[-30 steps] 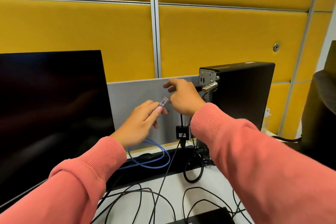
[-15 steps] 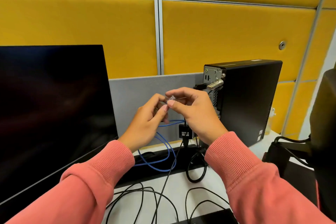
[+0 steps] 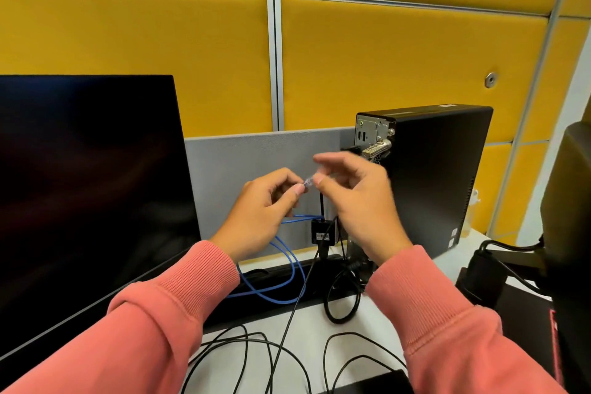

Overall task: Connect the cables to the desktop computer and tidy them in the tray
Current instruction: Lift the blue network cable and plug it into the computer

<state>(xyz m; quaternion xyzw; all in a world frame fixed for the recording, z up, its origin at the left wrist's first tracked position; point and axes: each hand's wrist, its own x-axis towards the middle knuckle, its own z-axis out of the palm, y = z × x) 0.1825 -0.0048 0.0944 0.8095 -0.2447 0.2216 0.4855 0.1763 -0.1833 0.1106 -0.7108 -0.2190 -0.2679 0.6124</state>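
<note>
Clear plug (image 3: 308, 183) of blue cable (image 3: 289, 269): pinched in left hand (image 3: 260, 214) fingers, long axis near level, tip pointing right at right hand (image 3: 358, 201), whose thumb touches it, fingers spread, blurred. Held left of desktop computer (image 3: 431, 176), above surface (image 3: 319, 339).

the blue cable (image 3: 289, 269) loops down into the black tray (image 3: 271, 289), its clear plug (image 3: 308, 183) raised at my fingertips, left of the upright black desktop computer (image 3: 438, 176).
</note>
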